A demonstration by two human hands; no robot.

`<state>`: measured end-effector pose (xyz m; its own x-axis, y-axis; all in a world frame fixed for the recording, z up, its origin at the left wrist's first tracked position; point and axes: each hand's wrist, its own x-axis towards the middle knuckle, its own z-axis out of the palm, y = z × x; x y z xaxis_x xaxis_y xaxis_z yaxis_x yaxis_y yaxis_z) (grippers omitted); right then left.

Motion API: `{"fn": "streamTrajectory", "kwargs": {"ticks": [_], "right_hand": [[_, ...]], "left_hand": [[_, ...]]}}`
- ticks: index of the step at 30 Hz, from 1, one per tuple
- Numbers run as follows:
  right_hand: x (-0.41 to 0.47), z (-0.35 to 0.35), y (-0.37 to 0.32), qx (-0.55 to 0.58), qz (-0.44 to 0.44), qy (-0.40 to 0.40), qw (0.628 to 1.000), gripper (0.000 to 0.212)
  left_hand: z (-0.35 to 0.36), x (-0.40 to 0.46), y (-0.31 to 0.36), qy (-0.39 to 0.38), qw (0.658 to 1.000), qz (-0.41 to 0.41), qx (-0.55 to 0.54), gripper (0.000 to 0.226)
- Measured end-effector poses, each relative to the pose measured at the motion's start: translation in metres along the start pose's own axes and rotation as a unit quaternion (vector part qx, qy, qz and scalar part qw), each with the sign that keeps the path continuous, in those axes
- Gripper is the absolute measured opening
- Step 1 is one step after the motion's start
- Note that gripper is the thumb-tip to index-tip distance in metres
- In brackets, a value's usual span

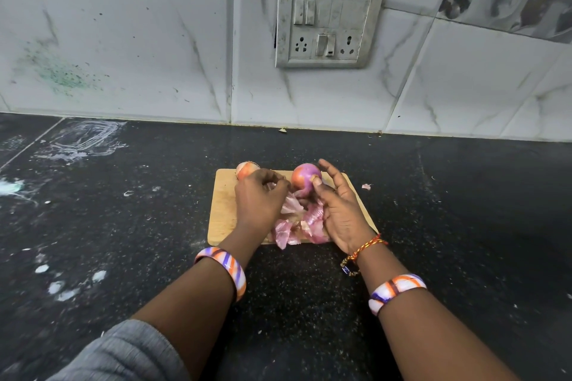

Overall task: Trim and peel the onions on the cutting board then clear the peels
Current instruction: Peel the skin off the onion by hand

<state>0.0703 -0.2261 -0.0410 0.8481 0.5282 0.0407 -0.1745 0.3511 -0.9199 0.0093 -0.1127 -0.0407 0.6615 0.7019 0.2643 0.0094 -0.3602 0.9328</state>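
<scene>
Black speckled table [123, 226] w/ white smears at left; grimy switchboard [328, 25] on marble-tile wall [123, 40], green specks left.

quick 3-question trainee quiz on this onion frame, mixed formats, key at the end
1. True or false: the wooden cutting board lies on a black countertop.
2. Which hand holds the purple onion?
A. left hand
B. right hand
C. neither
3. Fill in: the loose onion peels are piled on the ____ edge of the board, nearest the person.

Key
1. True.
2. B: its thumb and fingers sit round the onion at the board's far edge. A second onion shows behind the left hand.
3. Near.
</scene>
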Motion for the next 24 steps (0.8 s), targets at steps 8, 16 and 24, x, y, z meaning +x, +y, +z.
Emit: {"fn": "streamTrajectory", "kwargs": {"ticks": [8,16,24], "right_hand": [[-0.006,0.003,-0.0022,-0.095,-0.007,-0.016,0.995,0.037],[-0.0079,0.0023,-0.0027,-0.113,-0.017,-0.031,0.993,0.035],[-0.0074,0.0013,-0.0031,-0.123,-0.022,-0.03,0.992,0.035]], "left_hand": [[-0.0027,-0.0048,0.006,-0.059,0.996,0.048,-0.049,0.031],[-0.0047,-0.0049,0.0042,-0.071,0.993,0.037,-0.086,0.02],[-0.0041,-0.0028,0.0006,-0.067,0.994,0.02,-0.088,0.02]]}}
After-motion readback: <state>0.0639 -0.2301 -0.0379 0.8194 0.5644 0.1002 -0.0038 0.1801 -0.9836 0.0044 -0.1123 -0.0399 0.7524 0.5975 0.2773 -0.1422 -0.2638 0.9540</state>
